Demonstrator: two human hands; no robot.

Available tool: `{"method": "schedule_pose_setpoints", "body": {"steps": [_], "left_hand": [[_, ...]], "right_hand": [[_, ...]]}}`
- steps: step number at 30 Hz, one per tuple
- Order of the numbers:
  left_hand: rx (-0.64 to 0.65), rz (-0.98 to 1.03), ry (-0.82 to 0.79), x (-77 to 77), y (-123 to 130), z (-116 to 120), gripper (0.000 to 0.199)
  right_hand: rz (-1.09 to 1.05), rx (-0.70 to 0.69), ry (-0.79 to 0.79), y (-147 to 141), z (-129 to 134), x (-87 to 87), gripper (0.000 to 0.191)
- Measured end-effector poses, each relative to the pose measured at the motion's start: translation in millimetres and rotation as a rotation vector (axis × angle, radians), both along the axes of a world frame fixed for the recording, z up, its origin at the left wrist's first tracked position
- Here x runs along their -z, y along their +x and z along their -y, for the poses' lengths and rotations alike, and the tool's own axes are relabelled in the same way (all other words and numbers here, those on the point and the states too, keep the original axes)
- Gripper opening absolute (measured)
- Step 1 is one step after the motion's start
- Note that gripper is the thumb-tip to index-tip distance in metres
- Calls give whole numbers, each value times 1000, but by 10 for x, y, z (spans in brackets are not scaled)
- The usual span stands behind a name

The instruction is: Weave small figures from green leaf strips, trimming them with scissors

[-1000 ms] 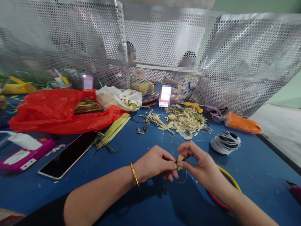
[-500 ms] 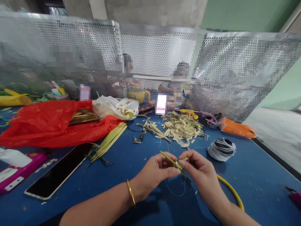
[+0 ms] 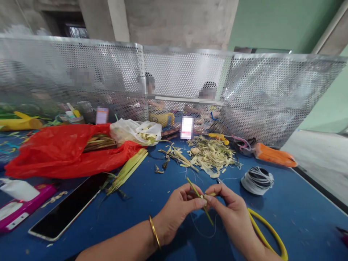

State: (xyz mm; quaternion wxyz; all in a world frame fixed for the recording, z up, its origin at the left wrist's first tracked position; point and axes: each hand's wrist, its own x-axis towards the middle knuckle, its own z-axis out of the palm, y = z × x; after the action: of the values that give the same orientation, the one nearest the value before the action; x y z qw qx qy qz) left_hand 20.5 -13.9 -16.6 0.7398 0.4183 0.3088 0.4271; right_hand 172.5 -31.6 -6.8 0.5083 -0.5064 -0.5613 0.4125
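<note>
My left hand (image 3: 187, 203), with a gold bangle at the wrist, pinches a thin green plant stalk (image 3: 193, 186) that slants down to the right between my hands. My right hand (image 3: 230, 203) meets it at the fingertips. Its thumb and forefinger are closed around a pale strip (image 3: 212, 194) at the stalk. A small whitish bit shows where the fingertips meet. From there a fine thread (image 3: 201, 233) hangs in a loop below. Beyond my hands lies a heap of dry plant scraps (image 3: 214, 154); a spool of white thread (image 3: 257, 181) stands to the right.
At the left lie a red plastic bag (image 3: 59, 152), a white bag (image 3: 136, 130), a bundle of green stalks (image 3: 129, 170) and a black phone (image 3: 69, 204). A yellow tube (image 3: 268, 230) curves beside my right wrist. A perforated metal screen (image 3: 187, 72) closes the back, with people behind it.
The camera view has tilted up, so everything sits lower. The stalk has turned steeper between my fingers, and its lower end now shows below my left thumb.
</note>
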Motion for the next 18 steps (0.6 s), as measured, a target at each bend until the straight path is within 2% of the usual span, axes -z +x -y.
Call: {"method": "schedule_pose_setpoints", "body": {"steps": [4,9,11,14,18], "left_hand": [[36,1,-24,-17,-15,-11,20],[11,22,-131,-8,22,-18,17],[-1,37,-165,-5,32,-19,18],[-38,12,-164,-2,27,-25,21],[-36,-44,-100,2,-4,-38,21]], "right_hand": [[-43,-45,-36,3,-14,-38,17],[-231,-130,-175,-26,-22,-26,18],[-240,-151,-196,-19,-30,-19,17],[22,-146,-78,36,-48,-31,14],[532,-166,230,139,-62,-70,17]]}}
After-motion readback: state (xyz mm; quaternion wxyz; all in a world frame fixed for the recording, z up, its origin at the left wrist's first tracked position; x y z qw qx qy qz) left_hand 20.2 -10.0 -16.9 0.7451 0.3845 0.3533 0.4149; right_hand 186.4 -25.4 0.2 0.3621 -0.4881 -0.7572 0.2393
